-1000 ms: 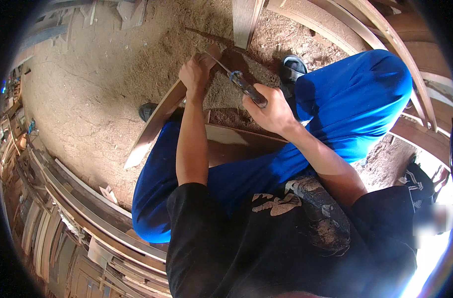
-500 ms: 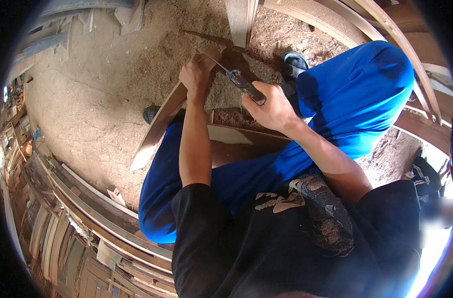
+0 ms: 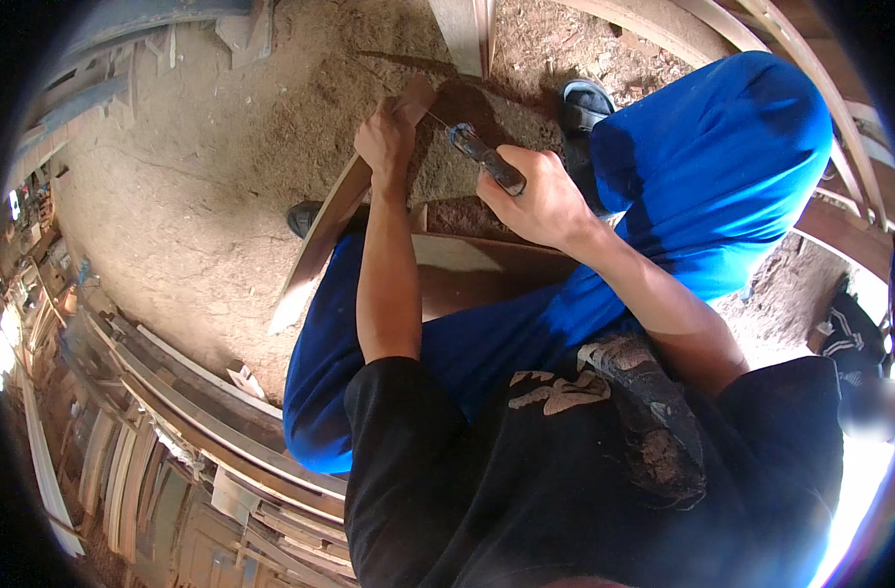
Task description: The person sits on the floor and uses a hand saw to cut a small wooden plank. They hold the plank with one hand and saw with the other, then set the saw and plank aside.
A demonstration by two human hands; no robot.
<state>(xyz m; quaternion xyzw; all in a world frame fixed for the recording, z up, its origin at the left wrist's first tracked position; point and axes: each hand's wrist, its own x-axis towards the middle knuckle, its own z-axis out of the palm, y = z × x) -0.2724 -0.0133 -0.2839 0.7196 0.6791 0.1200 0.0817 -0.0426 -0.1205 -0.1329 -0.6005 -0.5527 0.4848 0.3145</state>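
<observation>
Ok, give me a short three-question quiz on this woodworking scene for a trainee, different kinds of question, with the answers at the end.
1. True or false: the left hand grips the curved wooden strip.
2. Which does the right hand hold? A) a hammer B) a dark-handled tool with a blue part C) a paintbrush
3. Fill in: the ground under the strip is covered in ____.

Key
1. True: its fingers wrap the strip near the upper end.
2. B: the dark-handled tool points toward the strip's upper end.
3. Sawdust, or fine wood dust, by the look of it.
</observation>
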